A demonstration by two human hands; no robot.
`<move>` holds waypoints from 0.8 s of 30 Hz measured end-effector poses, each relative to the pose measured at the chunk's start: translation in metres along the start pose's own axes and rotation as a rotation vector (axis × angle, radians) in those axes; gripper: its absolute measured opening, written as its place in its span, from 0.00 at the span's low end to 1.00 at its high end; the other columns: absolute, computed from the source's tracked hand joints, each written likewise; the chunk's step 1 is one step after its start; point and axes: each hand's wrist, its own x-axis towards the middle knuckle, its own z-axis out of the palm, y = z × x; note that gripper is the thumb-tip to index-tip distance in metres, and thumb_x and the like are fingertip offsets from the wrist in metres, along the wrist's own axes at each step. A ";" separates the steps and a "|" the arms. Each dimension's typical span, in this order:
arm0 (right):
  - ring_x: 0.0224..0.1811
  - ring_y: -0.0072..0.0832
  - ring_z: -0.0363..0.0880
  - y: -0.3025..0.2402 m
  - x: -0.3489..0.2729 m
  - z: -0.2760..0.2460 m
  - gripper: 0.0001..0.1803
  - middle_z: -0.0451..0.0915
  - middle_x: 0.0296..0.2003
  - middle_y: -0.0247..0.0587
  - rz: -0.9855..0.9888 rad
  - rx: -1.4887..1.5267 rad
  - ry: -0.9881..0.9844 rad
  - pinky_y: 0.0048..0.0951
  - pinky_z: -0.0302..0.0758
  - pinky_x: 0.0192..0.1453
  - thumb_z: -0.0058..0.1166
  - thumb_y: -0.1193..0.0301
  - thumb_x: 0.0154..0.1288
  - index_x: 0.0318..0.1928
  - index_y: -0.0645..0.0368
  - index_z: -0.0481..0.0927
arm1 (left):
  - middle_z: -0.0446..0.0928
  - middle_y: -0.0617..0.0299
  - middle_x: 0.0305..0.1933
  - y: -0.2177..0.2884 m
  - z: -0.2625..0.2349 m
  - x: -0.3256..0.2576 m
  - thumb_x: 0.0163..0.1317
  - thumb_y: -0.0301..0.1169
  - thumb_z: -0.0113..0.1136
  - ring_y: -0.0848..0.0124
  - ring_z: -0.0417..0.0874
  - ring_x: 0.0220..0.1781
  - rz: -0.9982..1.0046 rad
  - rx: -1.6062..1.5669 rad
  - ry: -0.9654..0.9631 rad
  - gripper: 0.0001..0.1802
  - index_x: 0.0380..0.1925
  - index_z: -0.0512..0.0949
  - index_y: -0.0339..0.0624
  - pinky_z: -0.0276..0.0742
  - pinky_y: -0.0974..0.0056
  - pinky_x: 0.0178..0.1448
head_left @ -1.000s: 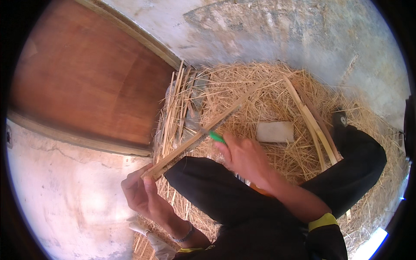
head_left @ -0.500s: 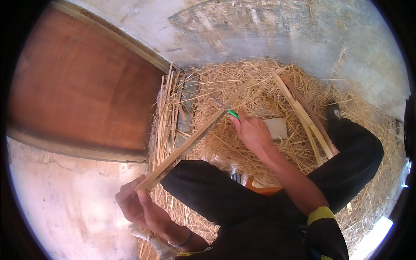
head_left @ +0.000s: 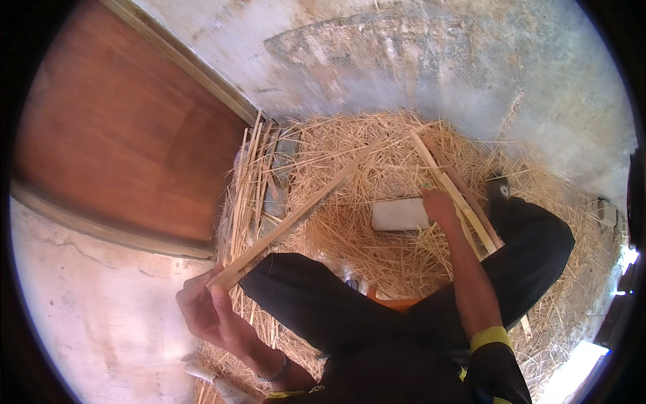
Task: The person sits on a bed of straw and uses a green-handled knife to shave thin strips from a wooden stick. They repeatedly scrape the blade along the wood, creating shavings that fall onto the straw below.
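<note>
A stained wall (head_left: 404, 74) is rising behind everything, with a brown door panel (head_left: 128, 135) standing at left. Loose straw (head_left: 343, 168) is covering the floor. A long wooden strip (head_left: 303, 210) is slanting over it, past the left knee. The left hand (head_left: 215, 313) is pinching the strip's near end. A pale block (head_left: 398, 214) is lying on the straw. The right hand (head_left: 441, 206) is curling its fingers beside the block. An orange object (head_left: 405, 305) is showing between the legs, its contents, if any, hidden. A green tool (head_left: 425, 186) is barely peeking from the right hand's grip.
</note>
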 end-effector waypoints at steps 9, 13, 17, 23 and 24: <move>0.35 0.49 0.76 -0.091 -0.110 -0.134 0.26 0.76 0.27 0.54 -0.216 0.243 0.363 0.46 0.70 0.41 0.34 0.52 0.72 0.36 0.64 0.74 | 0.77 0.49 0.36 0.000 0.005 0.007 0.61 0.29 0.57 0.68 0.76 0.37 -0.044 -0.069 0.008 0.11 0.38 0.71 0.31 0.74 0.69 0.40; 0.23 0.30 0.70 -0.101 -0.160 -0.184 0.23 0.69 0.20 0.41 -0.570 0.397 -0.262 0.32 0.68 0.29 0.37 0.54 0.72 0.36 0.62 0.74 | 0.76 0.48 0.37 0.004 -0.001 0.006 0.59 0.25 0.58 0.66 0.79 0.39 -0.053 -0.149 0.004 0.10 0.38 0.71 0.31 0.76 0.70 0.40; 0.22 0.47 0.74 -0.152 -0.228 -0.167 0.17 0.72 0.20 0.50 -0.919 0.505 -0.183 0.44 0.68 0.30 0.42 0.59 0.71 0.37 0.63 0.69 | 0.76 0.50 0.36 0.015 0.007 0.002 0.59 0.30 0.61 0.66 0.77 0.40 -0.071 -0.192 -0.019 0.13 0.36 0.72 0.32 0.74 0.66 0.47; 0.16 0.46 0.75 -0.182 -0.272 -0.127 0.15 0.73 0.18 0.51 -1.085 0.555 -0.127 0.42 0.70 0.17 0.45 0.63 0.70 0.32 0.62 0.64 | 0.73 0.46 0.39 0.019 0.005 -0.003 0.54 0.21 0.62 0.58 0.80 0.39 -0.019 -0.237 -0.097 0.12 0.37 0.72 0.31 0.78 0.62 0.45; 0.14 0.45 0.74 -0.182 -0.272 -0.120 0.15 0.73 0.18 0.50 -1.100 0.527 -0.076 0.41 0.69 0.14 0.45 0.63 0.70 0.32 0.62 0.64 | 0.72 0.46 0.39 0.018 0.005 -0.004 0.54 0.21 0.62 0.58 0.81 0.39 -0.014 -0.235 -0.094 0.12 0.37 0.72 0.30 0.78 0.62 0.45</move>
